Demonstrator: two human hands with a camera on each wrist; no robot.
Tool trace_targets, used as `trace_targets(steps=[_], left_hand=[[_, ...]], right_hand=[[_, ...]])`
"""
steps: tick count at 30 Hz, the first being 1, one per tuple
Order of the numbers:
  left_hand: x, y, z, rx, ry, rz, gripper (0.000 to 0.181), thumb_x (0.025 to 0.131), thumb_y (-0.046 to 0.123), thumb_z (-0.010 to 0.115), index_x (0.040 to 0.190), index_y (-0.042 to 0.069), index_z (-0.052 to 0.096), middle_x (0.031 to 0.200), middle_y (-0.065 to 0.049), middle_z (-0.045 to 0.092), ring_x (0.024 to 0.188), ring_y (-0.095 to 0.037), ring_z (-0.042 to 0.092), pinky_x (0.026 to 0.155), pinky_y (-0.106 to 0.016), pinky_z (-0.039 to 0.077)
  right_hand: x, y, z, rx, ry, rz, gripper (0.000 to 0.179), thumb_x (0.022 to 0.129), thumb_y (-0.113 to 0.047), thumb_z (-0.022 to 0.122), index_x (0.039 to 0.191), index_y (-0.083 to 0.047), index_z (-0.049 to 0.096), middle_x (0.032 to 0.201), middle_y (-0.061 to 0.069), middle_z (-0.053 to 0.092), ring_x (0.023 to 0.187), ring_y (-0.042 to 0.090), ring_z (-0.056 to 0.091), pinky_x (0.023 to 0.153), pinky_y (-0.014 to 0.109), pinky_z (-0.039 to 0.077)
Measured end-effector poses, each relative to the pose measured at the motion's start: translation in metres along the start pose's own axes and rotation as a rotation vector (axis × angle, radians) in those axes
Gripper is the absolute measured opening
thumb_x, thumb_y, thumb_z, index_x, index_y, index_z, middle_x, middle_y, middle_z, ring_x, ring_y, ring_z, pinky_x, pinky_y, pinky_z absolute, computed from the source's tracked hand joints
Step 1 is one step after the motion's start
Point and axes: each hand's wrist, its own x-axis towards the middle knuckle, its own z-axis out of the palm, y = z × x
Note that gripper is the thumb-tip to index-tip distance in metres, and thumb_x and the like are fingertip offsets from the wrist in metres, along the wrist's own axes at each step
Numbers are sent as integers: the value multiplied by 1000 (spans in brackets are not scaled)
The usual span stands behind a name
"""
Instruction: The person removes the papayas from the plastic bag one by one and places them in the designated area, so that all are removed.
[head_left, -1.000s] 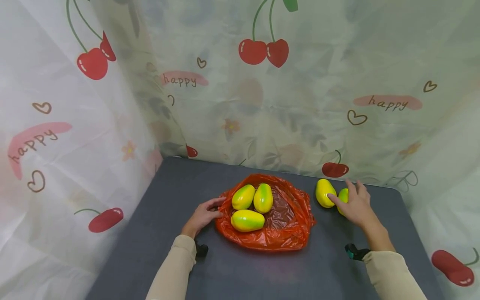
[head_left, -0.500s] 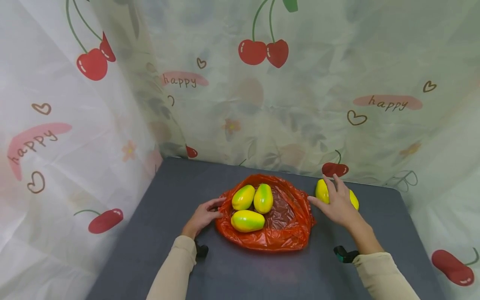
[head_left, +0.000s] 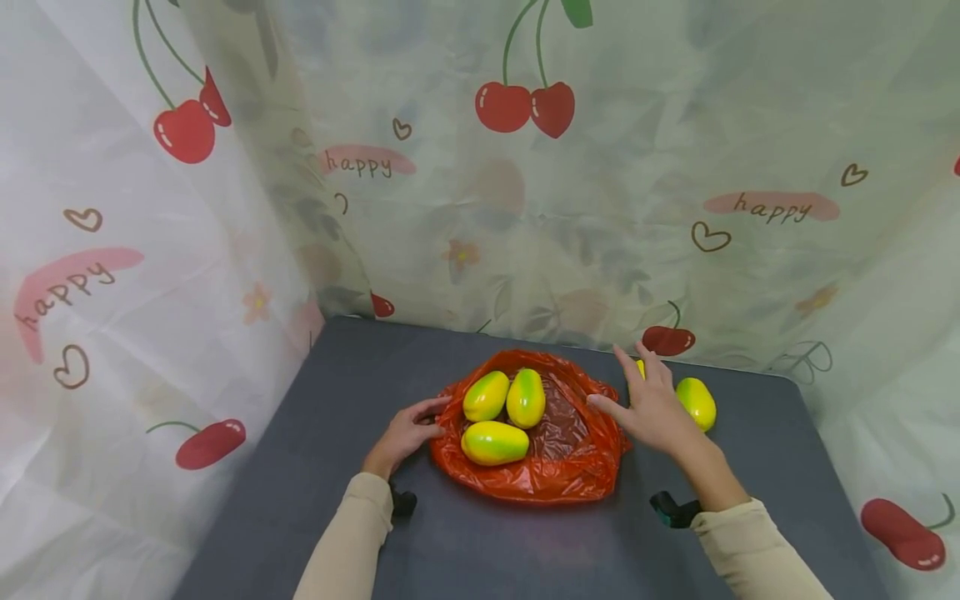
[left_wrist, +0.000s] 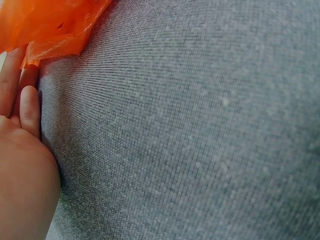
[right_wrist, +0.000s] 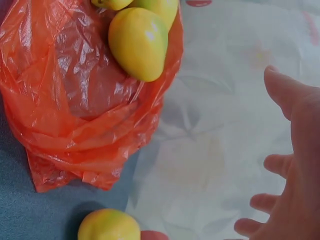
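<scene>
Right hand [head_left: 654,414] shifted left from loose yellow fruits [head_left: 697,404] to red bag's [head_left: 558,483] right edge; fingers spread wide, empty: nothing added. Three bagged fruits [head_left: 495,443] inside; two loose, right on tabletop [head_left: 480,550]. Left hand [head_left: 405,432] touches left rim; cannot tell if gripping.

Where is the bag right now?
In the head view, the bag lies on the table, left edge at the left hand, right edge by the right hand.

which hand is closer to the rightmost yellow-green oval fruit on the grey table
Right. The right hand is just left of the rightmost fruit; the left hand is at the red plastic bag's left edge.
</scene>
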Motion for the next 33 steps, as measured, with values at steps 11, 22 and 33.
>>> trace_targets(steps=[11, 22, 33], left_hand=[[1, -2, 0, 2, 6, 10, 52, 89, 19, 75, 138, 35, 63, 141, 1, 63, 135, -25, 55, 119, -51, 41], [2, -1, 1, 0, 9, -3, 52, 89, 20, 75, 138, 36, 63, 142, 1, 63, 135, -25, 55, 119, -52, 41], [3, -3, 1, -1, 4, -1, 52, 89, 22, 76, 138, 34, 64, 141, 1, 63, 136, -25, 54, 119, -53, 40]], right_hand=[[7, -13, 15, -188, 49, -39, 99, 91, -76, 50, 166, -19, 15, 170, 25, 5, 155, 56, 3, 118, 78, 11], [18, -23, 39, -199, 22, -61, 99, 90, -76, 52, 165, -23, 16, 172, 19, 0, 157, 52, 0, 118, 78, 7], [29, -30, 63, -185, -17, -122, 100, 89, -73, 57, 165, -23, 18, 173, 16, 2, 157, 49, 4, 119, 77, 9]])
